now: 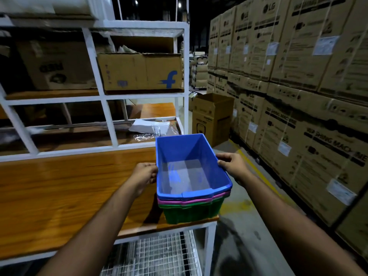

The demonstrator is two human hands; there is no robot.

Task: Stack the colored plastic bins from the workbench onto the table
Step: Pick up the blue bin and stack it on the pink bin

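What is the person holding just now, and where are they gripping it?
Both hands hold the blue plastic bin, nested atop pink and green bins: the left hand grips its left rim, the right hand its right rim.

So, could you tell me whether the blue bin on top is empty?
Empty: the blue bin shows only its bare floor, with nothing inside.

Three rectangular plastic bins sit nested at the right corner of a wooden workbench top (59, 188): an open, empty blue plastic bin (191, 166) on top, a pink plastic bin (191, 200) showing only its rim, and a green plastic bin (193, 213) at the bottom.
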